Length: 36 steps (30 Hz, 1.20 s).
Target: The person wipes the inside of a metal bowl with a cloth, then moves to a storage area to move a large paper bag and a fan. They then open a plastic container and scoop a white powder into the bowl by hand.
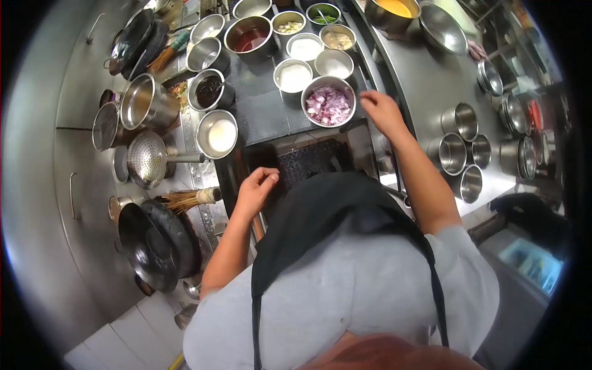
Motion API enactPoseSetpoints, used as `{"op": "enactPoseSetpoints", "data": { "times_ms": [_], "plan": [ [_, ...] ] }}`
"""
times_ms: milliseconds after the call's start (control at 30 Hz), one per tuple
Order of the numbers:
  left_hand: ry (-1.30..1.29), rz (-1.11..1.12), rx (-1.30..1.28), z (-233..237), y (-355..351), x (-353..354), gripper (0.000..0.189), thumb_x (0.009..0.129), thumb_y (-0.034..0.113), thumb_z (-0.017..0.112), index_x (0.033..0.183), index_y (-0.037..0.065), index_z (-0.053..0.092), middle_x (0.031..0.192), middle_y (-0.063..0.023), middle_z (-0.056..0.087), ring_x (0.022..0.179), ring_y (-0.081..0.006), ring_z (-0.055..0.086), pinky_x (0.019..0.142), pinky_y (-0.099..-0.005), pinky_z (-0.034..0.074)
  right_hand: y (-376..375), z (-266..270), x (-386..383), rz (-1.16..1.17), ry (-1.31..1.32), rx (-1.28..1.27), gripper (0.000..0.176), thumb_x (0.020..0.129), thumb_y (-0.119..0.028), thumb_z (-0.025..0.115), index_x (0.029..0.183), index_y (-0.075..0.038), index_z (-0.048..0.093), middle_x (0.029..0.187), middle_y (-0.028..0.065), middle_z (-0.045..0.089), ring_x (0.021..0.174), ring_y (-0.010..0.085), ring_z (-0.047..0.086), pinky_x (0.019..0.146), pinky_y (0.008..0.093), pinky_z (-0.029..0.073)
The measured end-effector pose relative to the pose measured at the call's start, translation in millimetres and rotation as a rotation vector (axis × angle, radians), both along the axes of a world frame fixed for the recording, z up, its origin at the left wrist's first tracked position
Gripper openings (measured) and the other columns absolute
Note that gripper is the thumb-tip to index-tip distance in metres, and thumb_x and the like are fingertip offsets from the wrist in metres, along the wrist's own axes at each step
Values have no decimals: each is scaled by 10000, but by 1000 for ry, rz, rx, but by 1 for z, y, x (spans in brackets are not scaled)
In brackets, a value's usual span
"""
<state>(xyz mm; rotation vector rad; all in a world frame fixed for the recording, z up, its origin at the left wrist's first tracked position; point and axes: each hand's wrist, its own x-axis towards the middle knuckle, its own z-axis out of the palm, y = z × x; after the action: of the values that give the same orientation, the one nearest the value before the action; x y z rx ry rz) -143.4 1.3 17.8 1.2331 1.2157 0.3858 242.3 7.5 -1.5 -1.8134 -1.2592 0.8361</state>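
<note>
Two bare hands, the left hand (258,188) and the right hand (382,112), both released, with nothing visible in the fingers. Just to the left of the right fingertips, a round metal bowl (328,81), full of chopped purple onion (328,106). Exactly here, the most important relation: rim very close to the right fingertips, at almost the same depth; apparently with a small gap, though impossible to say with full certainty. No long axis to mention, because of the round shape; opening turned upward. From the left hand, the same bowl forward and to the right, clearly farther. So, right hand much the nearer of the two, with fingers gently bent toward the bowl. Left hand loosely curved, thumb close to the index finger, at the left border of a dark panel (308,161); above it or only beside it, cannot tell. Forward and to the left of this hand, a metal pot (208,126) with pale content. Rightward from the right hand, a steel counter (422,77).
</note>
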Motion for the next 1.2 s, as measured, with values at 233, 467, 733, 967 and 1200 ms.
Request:
{"op": "enactPoseSetpoints", "data": {
  "times_ms": [233,467,733,967,1200],
  "plan": [
    [85,97,-16,-24,-42,-11,233,920,194,653,1076,22,677,920,-50,674,873,-117,611,793,-268,480,159,-28,-40,163,-721,27,252,873,-173,534,969,-34,720,999,213,688,942,382,659,834,487,523],
    [111,274,-1,-38,-72,-45,213,920,157,647,1078,17,676,959,-55,683,892,-116,630,813,-273,497,222,-39,-72,344,-936,-285,260,866,-144,528,978,-49,743,1055,183,716,985,342,698,838,456,553],
    [133,336,77,-23,-47,-55,225,923,141,645,1106,13,672,967,-44,687,883,-107,625,805,-260,498,236,-66,-102,451,-748,-126,281,864,-178,507,961,10,692,1011,270,682,977,417,659,868,480,526],
    [-171,384,405,8,69,-5,381,965,208,600,1306,44,562,1233,-104,624,1110,-169,585,922,-280,476,167,41,-103,453,-442,150,300,866,-221,505,821,46,636,868,294,645,879,459,627,815,502,492],
    [-523,62,195,48,86,120,553,1001,376,497,1437,48,409,1318,-107,555,1192,-223,560,952,-381,494,35,106,-49,141,100,-73,439,982,-365,513,861,37,641,818,172,676,783,241,653,706,351,506]
  ]
}}
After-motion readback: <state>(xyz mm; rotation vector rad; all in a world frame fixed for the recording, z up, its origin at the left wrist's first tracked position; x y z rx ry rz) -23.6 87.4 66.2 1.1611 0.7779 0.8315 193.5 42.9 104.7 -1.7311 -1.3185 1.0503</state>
